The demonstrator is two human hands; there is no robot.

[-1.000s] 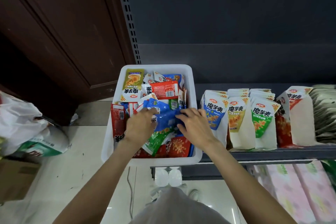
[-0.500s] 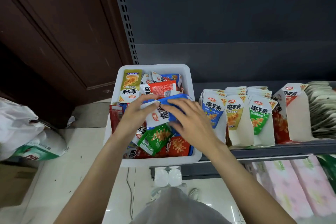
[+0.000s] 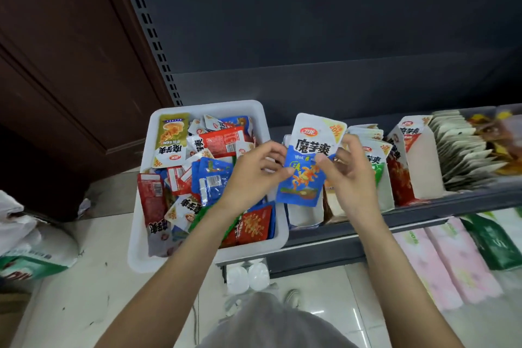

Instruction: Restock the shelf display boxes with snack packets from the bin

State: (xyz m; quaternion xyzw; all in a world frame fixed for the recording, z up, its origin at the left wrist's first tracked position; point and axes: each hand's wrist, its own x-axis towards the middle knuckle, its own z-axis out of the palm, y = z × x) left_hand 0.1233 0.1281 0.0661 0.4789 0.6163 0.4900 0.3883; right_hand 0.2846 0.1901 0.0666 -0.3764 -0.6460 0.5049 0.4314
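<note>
Head cam | blue snack packet (image 3: 306,167) now lifted out of white bin (image 3: 141,246), upright over leftmost display box (image 3: 303,213) | left hand (image 3: 251,178) and right hand (image 3: 353,175) pinch its side edges | next, likely: drop it into that box

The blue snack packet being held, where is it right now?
In the head view the blue snack packet is upright, right of centre, pinched between the left hand and right hand, just right of the white bin, above the leftmost display box.

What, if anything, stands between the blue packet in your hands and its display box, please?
Nothing visible does: both hands hold the blue packet directly above the leftmost display box, whose open top faces it.
</note>
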